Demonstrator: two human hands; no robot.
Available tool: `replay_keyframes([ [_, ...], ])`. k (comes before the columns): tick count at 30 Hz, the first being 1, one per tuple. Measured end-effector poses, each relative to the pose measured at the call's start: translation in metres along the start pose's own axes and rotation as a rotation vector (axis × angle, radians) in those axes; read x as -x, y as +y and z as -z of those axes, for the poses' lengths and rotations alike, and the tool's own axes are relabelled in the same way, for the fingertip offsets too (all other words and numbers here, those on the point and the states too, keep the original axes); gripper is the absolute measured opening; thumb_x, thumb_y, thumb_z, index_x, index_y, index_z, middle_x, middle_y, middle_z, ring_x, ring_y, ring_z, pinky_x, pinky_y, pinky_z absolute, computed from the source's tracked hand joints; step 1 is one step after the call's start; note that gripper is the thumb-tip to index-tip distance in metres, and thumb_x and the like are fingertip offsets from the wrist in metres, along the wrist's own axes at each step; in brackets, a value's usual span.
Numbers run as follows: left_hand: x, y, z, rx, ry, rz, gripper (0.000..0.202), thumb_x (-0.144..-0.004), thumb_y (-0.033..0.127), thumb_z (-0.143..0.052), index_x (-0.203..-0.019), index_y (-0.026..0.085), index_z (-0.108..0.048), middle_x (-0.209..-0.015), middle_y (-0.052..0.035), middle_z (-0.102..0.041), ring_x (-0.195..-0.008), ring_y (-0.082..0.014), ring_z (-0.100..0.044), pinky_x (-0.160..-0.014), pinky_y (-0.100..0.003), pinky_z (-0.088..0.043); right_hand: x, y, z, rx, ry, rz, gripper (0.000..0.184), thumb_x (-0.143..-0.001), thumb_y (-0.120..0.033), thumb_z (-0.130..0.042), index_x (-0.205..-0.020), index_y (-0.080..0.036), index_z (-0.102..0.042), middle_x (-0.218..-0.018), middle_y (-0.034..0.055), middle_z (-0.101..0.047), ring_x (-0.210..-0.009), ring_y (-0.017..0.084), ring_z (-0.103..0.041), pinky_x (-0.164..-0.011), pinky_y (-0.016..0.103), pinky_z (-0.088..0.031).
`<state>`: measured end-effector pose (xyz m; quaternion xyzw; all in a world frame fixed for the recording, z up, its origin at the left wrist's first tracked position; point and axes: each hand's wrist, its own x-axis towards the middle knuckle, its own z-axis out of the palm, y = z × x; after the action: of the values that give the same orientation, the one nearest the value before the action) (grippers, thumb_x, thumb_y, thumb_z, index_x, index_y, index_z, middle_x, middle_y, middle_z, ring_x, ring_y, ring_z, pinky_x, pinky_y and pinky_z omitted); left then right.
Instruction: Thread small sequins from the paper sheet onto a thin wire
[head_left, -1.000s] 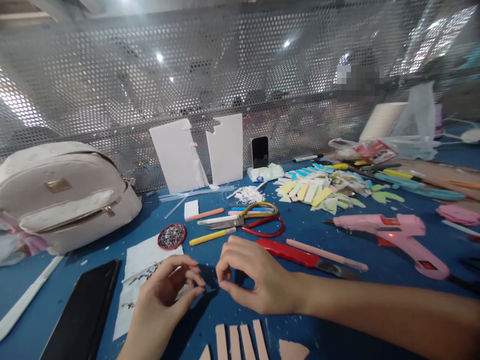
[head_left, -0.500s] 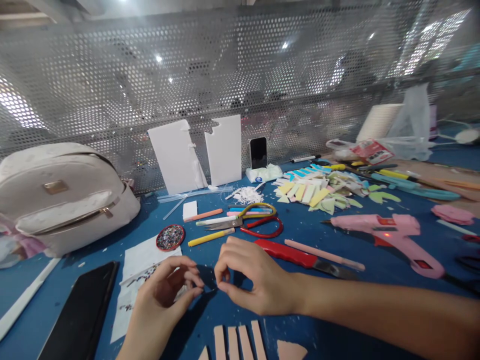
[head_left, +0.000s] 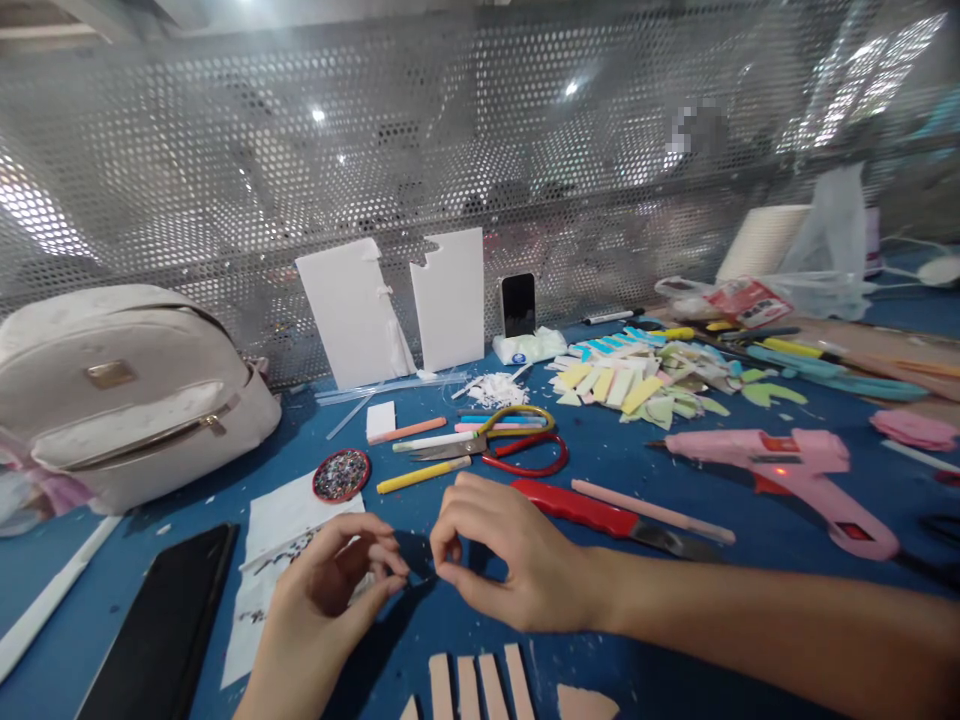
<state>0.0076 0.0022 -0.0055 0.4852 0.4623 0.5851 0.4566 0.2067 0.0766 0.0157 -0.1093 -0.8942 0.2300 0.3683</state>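
Observation:
Low over the blue table, my left hand (head_left: 326, 590) is curled, with thumb and fingertips pinched together. My right hand (head_left: 517, 555) faces it, thumb and forefinger closed in a ring. A faint thin line shows in the small gap between the fingertips; I cannot make out what it is. Beneath my left hand lies a white paper sheet (head_left: 244, 600) with small dark beads on it. A red-rimmed dish of mixed beads (head_left: 341, 474) stands at its upper corner. Just below the hands are several pale pink foam strips (head_left: 491, 685) and a curved pink piece (head_left: 585, 703).
Scissors (head_left: 450, 447), markers (head_left: 424, 475) and a red-handled knife (head_left: 577, 508) lie beyond my hands. To the right is a pink glue gun (head_left: 757, 450), its light lit. A foam scrap pile (head_left: 637, 375) lies behind. At left are a black phone (head_left: 161, 620) and a white backpack (head_left: 127, 390).
Both hands keep the same pinched pose in the same place. Only the view has shifted very slightly, most visibly at the right side.

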Motion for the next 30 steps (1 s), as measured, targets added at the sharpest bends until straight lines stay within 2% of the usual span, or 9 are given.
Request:
replay_keyframes([
  [5,0.0,-0.001,0.003,-0.017,-0.02,-0.006,0.025,-0.076,0.01,-0.073,-0.095,0.025,-0.065,-0.082,0.0036,-0.067,-0.075,-0.0108,-0.066,-0.071,-0.018,-0.052,0.0,0.0,0.0,0.012,0.012,-0.026,0.006,-0.088,-0.015,-0.051,-0.083,-0.018,-0.052,-0.077,0.0024,-0.057,-0.076,0.017,-0.049,-0.07,0.031,-0.039],
  [11,-0.004,-0.007,0.014,-0.068,-0.141,-0.027,0.025,-0.081,0.01,-0.072,-0.1,0.025,-0.064,-0.085,0.0019,-0.067,-0.078,-0.0128,-0.068,-0.072,-0.021,-0.054,0.0,0.001,0.0,0.009,0.031,-0.025,0.006,-0.087,-0.014,-0.052,-0.083,-0.019,-0.051,-0.076,0.0016,-0.057,-0.076,0.017,-0.049,-0.07,0.031,-0.039],
  [20,-0.001,-0.002,0.006,-0.04,-0.013,-0.018,0.022,-0.077,0.01,-0.073,-0.095,0.022,-0.065,-0.082,0.0013,-0.067,-0.075,-0.0132,-0.067,-0.07,-0.021,-0.053,0.001,0.001,-0.001,0.006,0.036,-0.023,0.007,-0.087,-0.012,-0.053,-0.083,-0.018,-0.051,-0.077,0.0015,-0.057,-0.076,0.016,-0.049,-0.071,0.031,-0.038],
  [25,-0.001,-0.001,0.007,-0.062,-0.059,-0.011,0.023,-0.078,0.011,-0.073,-0.095,0.023,-0.065,-0.081,0.0014,-0.068,-0.076,-0.0136,-0.067,-0.069,-0.021,-0.053,0.001,0.0,0.0,0.005,0.03,-0.019,0.006,-0.087,-0.014,-0.053,-0.083,-0.019,-0.052,-0.077,0.0016,-0.057,-0.076,0.017,-0.049,-0.071,0.031,-0.038],
  [30,0.0,0.001,0.001,-0.025,0.022,-0.019,0.022,-0.074,0.012,-0.075,-0.093,0.021,-0.066,-0.078,0.0009,-0.067,-0.073,-0.0143,-0.066,-0.066,-0.022,-0.052,0.001,0.0,0.001,0.006,0.024,-0.018,0.007,-0.089,-0.015,-0.051,-0.083,-0.019,-0.052,-0.077,0.0018,-0.057,-0.076,0.017,-0.049,-0.07,0.03,-0.039],
])
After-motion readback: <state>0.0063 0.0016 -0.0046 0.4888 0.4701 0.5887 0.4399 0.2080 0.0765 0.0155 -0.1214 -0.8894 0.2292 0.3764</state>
